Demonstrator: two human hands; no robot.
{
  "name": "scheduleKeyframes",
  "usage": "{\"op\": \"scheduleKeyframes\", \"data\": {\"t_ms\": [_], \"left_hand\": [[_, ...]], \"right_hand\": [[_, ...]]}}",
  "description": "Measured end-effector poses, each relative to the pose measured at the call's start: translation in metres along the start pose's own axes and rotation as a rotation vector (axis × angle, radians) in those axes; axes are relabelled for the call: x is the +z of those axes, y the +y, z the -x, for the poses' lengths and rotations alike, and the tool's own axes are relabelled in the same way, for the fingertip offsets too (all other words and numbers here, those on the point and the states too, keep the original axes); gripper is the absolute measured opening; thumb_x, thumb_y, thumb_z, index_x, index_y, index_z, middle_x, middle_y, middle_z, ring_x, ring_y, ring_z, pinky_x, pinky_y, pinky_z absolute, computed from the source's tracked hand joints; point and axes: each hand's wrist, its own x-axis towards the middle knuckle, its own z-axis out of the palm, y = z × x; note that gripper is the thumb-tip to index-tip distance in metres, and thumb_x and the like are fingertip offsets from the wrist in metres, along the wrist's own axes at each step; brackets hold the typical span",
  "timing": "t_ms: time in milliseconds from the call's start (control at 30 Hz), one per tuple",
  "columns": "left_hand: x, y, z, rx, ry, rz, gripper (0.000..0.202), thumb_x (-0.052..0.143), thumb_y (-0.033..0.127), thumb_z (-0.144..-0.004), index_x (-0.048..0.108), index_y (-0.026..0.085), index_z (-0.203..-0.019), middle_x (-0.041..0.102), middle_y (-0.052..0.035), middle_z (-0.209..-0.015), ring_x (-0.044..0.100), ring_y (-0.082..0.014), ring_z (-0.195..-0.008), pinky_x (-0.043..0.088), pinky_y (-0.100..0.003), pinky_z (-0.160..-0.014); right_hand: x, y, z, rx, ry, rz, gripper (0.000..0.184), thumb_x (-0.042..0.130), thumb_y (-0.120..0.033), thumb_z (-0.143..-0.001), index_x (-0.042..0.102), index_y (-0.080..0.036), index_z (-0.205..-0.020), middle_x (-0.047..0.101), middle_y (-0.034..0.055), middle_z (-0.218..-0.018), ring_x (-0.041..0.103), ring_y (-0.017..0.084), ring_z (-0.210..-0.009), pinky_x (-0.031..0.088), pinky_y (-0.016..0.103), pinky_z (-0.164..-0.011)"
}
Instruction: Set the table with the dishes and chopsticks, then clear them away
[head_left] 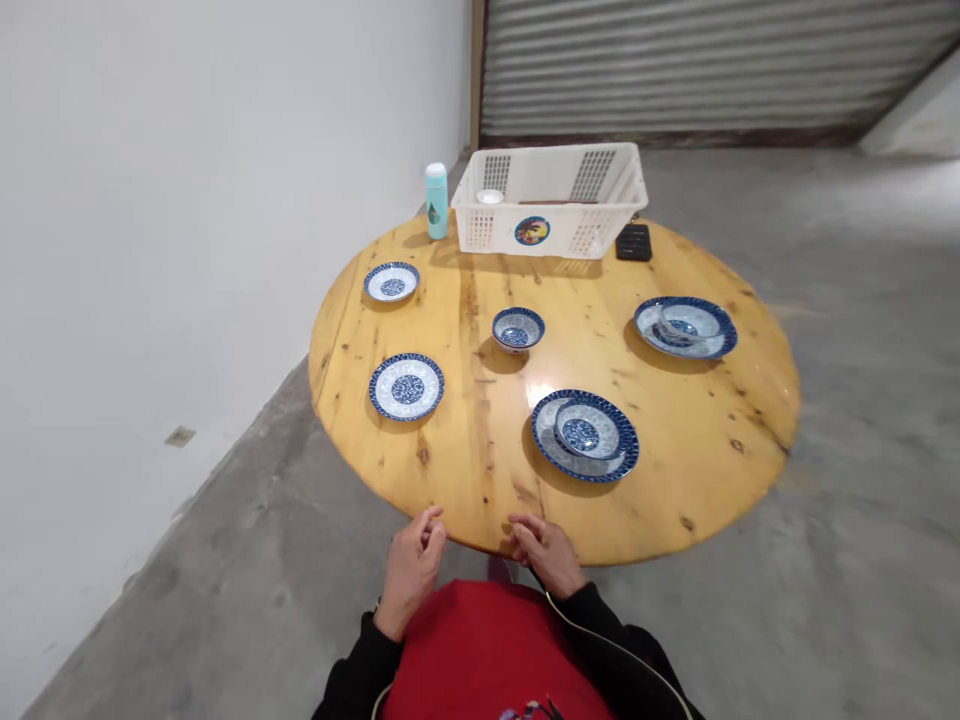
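My left hand [411,568] and my right hand [546,552] hover at the near edge of a round wooden table [675,460], fingers loosely curled, holding nothing. Closest to my right hand is a large blue-and-white plate [621,455] with a small bowl [584,430] on it. A small bowl [517,328] stands at the table's centre. Two small plates lie on the left, one nearer [406,386] and one farther [391,282]. At the right, another large plate [688,328] carries a bowl.
A white plastic basket [550,200] stands at the far edge with a small white cup [490,197] inside. A teal bottle [436,201] stands left of it, a dark flat object [634,242] right. White wall on the left, concrete floor around, metal shutter behind.
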Motion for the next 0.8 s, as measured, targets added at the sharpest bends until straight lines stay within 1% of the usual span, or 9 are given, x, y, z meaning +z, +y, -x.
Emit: {"op": "scheduleKeyframes", "data": {"t_ms": [167, 233, 333, 400, 467, 567, 667, 733, 800], "left_hand": [[-0.081, -0.032, -0.016, -0.019, 0.089, 0.083, 0.052, 0.047, 0.053, -0.085, 0.066, 0.014, -0.113, 0.075, -0.0080, -0.086, 0.069, -0.0201, -0.072, 0.056, -0.033, -0.073], [-0.110, -0.046, -0.024, -0.052, 0.107, 0.089, 0.056, 0.049, 0.056, -0.083, 0.066, 0.014, -0.114, 0.075, -0.0084, -0.087, 0.070, -0.0205, -0.073, 0.057, -0.034, -0.074], [-0.142, -0.065, -0.037, -0.088, 0.081, 0.078, 0.062, 0.050, 0.060, -0.081, 0.065, 0.012, -0.117, 0.075, -0.0097, -0.089, 0.071, -0.0209, -0.073, 0.058, -0.035, -0.076], [-0.156, -0.074, -0.045, -0.088, 0.036, 0.068, 0.064, 0.050, 0.061, -0.080, 0.065, 0.011, -0.117, 0.075, -0.0101, -0.089, 0.071, -0.0211, -0.074, 0.058, -0.036, -0.076], [-0.164, -0.079, -0.054, -0.073, -0.027, 0.059, 0.063, 0.049, 0.061, -0.081, 0.065, 0.011, -0.117, 0.075, -0.0105, -0.090, 0.071, -0.0212, -0.074, 0.058, -0.036, -0.076], [-0.168, -0.079, -0.071, -0.042, -0.115, 0.055, 0.061, 0.047, 0.059, -0.083, 0.065, 0.011, -0.116, 0.075, -0.0113, -0.091, 0.071, -0.0214, -0.076, 0.057, -0.035, -0.075], [-0.167, -0.074, -0.092, -0.010, -0.181, 0.055, 0.059, 0.046, 0.057, -0.085, 0.064, 0.012, -0.118, 0.075, -0.0111, -0.092, 0.071, -0.0215, -0.077, 0.056, -0.034, -0.075], [-0.165, -0.072, -0.106, 0.014, -0.213, 0.063, 0.058, 0.047, 0.056, -0.086, 0.064, 0.012, -0.120, 0.075, -0.0106, -0.093, 0.071, -0.0215, -0.077, 0.056, -0.034, -0.075], [-0.164, -0.071, -0.119, 0.031, -0.220, 0.068, 0.059, 0.048, 0.056, -0.086, 0.065, 0.011, -0.121, 0.075, -0.0102, -0.091, 0.072, -0.0220, -0.077, 0.056, -0.034, -0.075]], "right_hand": [[0.091, -0.016, 0.001, -0.034, -0.082, 0.039, 0.038, 0.054, -0.049, -0.064, 0.064, -0.018, -0.086, 0.065, -0.0011, -0.059, 0.054, 0.013, -0.042, 0.040, 0.024, -0.042], [0.123, -0.018, 0.001, -0.057, -0.101, 0.052, 0.035, 0.053, -0.046, -0.067, 0.064, -0.019, -0.085, 0.063, -0.0026, -0.058, 0.053, 0.012, -0.041, 0.039, 0.023, -0.041], [0.158, -0.016, 0.002, -0.088, -0.062, 0.043, 0.031, 0.052, -0.044, -0.069, 0.063, -0.019, -0.083, 0.061, -0.0040, -0.056, 0.051, 0.011, -0.041, 0.039, 0.022, -0.042], [0.170, -0.015, 0.003, -0.077, -0.002, 0.010, 0.031, 0.053, -0.045, -0.069, 0.063, -0.019, -0.084, 0.062, -0.0042, -0.057, 0.052, 0.010, -0.041, 0.040, 0.023, -0.044], [0.174, -0.017, 0.003, -0.051, 0.078, -0.036, 0.034, 0.053, -0.046, -0.068, 0.063, -0.019, -0.085, 0.063, -0.0039, -0.058, 0.053, 0.011, -0.042, 0.041, 0.023, -0.044], [0.162, -0.031, -0.005, -0.059, 0.224, -0.088, 0.037, 0.056, -0.047, -0.066, 0.064, -0.018, -0.086, 0.065, -0.0023, -0.058, 0.055, 0.012, -0.042, 0.041, 0.023, -0.042], [0.134, -0.059, -0.028, -0.133, 0.367, -0.085, 0.036, 0.060, -0.046, -0.064, 0.065, -0.017, -0.085, 0.066, -0.0003, -0.057, 0.055, 0.013, -0.042, 0.043, 0.024, -0.042], [0.111, -0.080, -0.051, -0.169, 0.455, -0.061, 0.035, 0.062, -0.045, -0.063, 0.064, -0.017, -0.084, 0.066, 0.0007, -0.057, 0.056, 0.013, -0.042, 0.043, 0.024, -0.042], [0.088, -0.102, -0.080, -0.178, 0.534, -0.035, 0.033, 0.063, -0.043, -0.065, 0.062, -0.016, -0.083, 0.065, 0.0012, -0.057, 0.055, 0.012, -0.042, 0.042, 0.023, -0.041]]}}
